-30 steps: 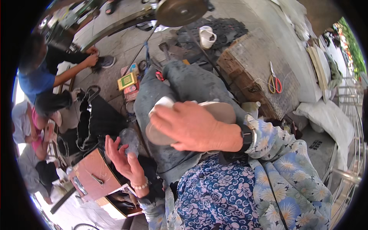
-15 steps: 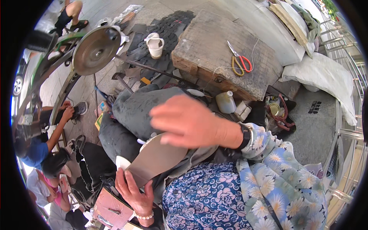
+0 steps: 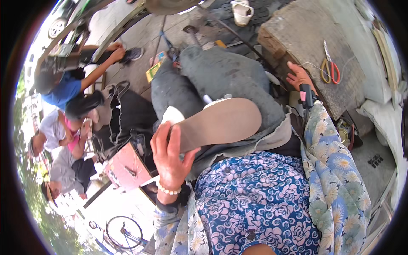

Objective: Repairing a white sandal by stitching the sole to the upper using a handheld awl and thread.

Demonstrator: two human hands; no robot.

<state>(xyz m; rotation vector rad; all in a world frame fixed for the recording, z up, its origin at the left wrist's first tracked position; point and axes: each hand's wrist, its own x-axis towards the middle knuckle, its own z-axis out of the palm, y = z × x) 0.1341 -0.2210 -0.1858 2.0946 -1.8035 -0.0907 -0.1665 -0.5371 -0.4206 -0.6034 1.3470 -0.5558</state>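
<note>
My left hand [image 3: 171, 155] is closed round the heel end of a sandal [image 3: 227, 122], which lies over my lap with its flat brown-grey sole turned up. A bit of its white heel shows by my fingers, and most of its upper is hidden beneath. My right hand [image 3: 300, 77] is stretched out at the near edge of a worn wooden box [image 3: 312, 36], fingers apart, with nothing seen in it. On the box top, to the right of that hand, lie scissors [image 3: 330, 70] with red and yellow handles, and a loose thread runs beside them.
Another white sandal [image 3: 242, 12] stands on the ground beyond my knees. A round metal machine part [image 3: 172, 5] overhangs the top. At my left are a pink box [image 3: 127, 168] and several seated people. A dark bag with a tin [image 3: 343, 135] sits at right.
My right hand has left the sole and moved right, to the wooden box's edge. My left hand still grips the sandal. The whole view has swung, showing more of the left side.
</note>
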